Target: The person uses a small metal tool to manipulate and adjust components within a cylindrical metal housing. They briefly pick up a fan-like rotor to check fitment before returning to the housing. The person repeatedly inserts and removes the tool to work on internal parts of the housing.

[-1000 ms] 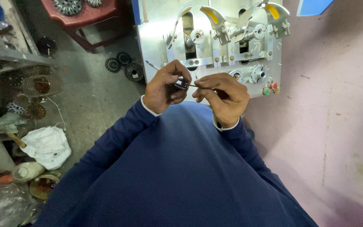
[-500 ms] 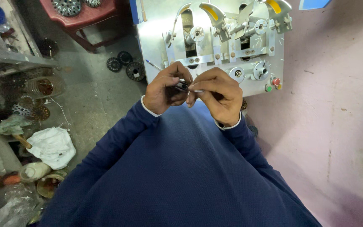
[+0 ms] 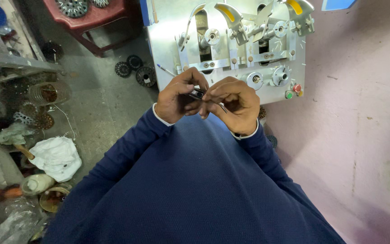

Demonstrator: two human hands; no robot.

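A: Two hands meet at chest height, just in front of the metal machine panel [image 3: 177, 45]. Left hand [image 3: 177, 97] is curled nearly closed around a small dark part [image 3: 197, 94], pinched at the fingertips. Right hand [image 3: 233, 104] is likewise closed, thumb and forefinger gripping a thin metal rod [image 3: 221, 107] whose tip points into that part.

B: Status of the work?

A: Judged from the grip, fitting is in progress — rod and part are touching, not yet separated or set down. Nothing is mounted on the panel's spindles [image 3: 211, 36] by either hand; that stage appears outstanding. Whether the rod is fully seated cannot be told; the fingers cover the joint.

B: Change against the earlier frame?

A: Minor. Half a second ago the right hand sat slightly further right with more rod exposed; now the hands are pressed closer and less rod shows. Surroundings are unchanged — toothed discs [image 3: 134, 70] on the floor, red stool [image 3: 91, 18], white cloth [image 3: 56, 156].
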